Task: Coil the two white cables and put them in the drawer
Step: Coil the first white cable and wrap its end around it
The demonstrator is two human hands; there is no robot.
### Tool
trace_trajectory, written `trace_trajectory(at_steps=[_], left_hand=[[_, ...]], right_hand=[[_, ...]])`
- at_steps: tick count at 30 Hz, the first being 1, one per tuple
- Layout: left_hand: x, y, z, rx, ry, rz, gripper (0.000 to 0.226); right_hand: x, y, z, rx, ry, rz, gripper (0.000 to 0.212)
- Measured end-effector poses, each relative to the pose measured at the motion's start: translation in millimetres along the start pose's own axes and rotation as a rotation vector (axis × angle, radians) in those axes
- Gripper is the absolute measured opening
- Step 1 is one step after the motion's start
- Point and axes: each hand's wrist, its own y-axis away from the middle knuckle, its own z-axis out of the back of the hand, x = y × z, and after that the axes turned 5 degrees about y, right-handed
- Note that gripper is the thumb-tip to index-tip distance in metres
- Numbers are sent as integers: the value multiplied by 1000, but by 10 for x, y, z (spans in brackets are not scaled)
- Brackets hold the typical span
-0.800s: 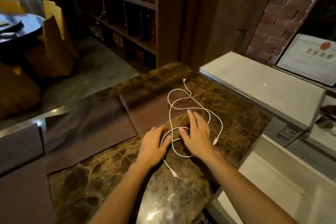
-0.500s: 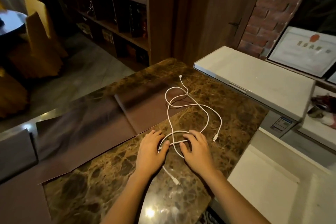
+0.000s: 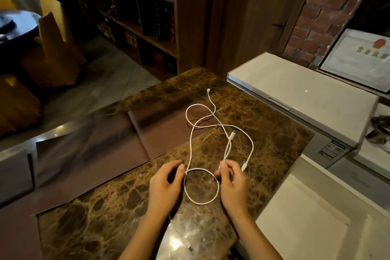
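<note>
Two white cables [image 3: 191,143] lie tangled on the brown marble countertop [image 3: 274,137]. A round loop of white cable [image 3: 200,202] hangs between my hands just above the stone. My left hand [image 3: 165,189] pinches the loop's left side at the crossing. My right hand [image 3: 232,183] pinches its right side, where a strand rises to a plug [image 3: 233,133]. Other plugs lie at the far end [image 3: 208,90], beside my right hand [image 3: 244,167], and near my left forearm [image 3: 190,247]. No drawer is visible.
Dark brown mats [image 3: 84,150] cover the counter's left part. A white appliance with a flat lid [image 3: 295,95] borders the counter on the right, with a white surface [image 3: 306,224] below it. A bookshelf [image 3: 137,17] and yellow chairs [image 3: 52,44] stand beyond the counter.
Both hands have lifted off the counter with the cable and drawn apart, opening a round loop between them. One plug end has risen from the stone.
</note>
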Motion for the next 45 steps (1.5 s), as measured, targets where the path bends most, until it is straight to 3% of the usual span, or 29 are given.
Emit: trace_trajectory(at_steps=[4, 8, 11, 13, 16, 22, 26, 28, 30, 32, 35, 40, 43, 45], left_hand=[[-249, 149, -228, 113, -32, -75, 28], [-563, 280, -456, 255, 65, -89, 39], [-687, 368, -614, 342, 131, -94, 35], [-691, 407, -705, 366, 119, -119, 50], [-612, 431, -774, 389, 48, -184, 62], [-468, 177, -606, 357, -83, -289, 41], [-497, -88, -349, 286, -96, -340, 42], [-561, -193, -239, 242, -87, -341, 37], [-660, -267, -202, 226, -58, -330, 35], [-779, -317, -233, 223, -5, -322, 36], [-1040, -379, -349, 209, 96, -324, 35], [-1483, -543, -496, 223, 180, -367, 30], [-1581, -672, -480, 217, 150, -417, 31], [-1607, -758, -407, 207, 115, -436, 30]], right_hand=[[135, 68, 132, 1, -280, -221, 26], [524, 153, 340, 123, -807, -442, 27], [796, 53, 617, 209, -1135, -495, 21], [897, -29, 827, 189, -1261, -479, 20], [846, -164, 1142, 63, -1272, -423, 23], [303, -489, 1873, -315, -1057, -408, 12], [-19, -508, 2382, -523, -940, -462, 9], [-115, -484, 2549, -602, -905, -466, 24], [-116, -475, 2578, -620, -824, -467, 25], [-64, -490, 2455, -574, -604, -436, 6], [68, -548, 2079, -412, -304, -356, 21], [595, -544, 1211, 162, 2, -148, 41], [819, -505, 825, 328, -85, -1, 30], [969, -448, 714, 399, -407, -125, 29]])
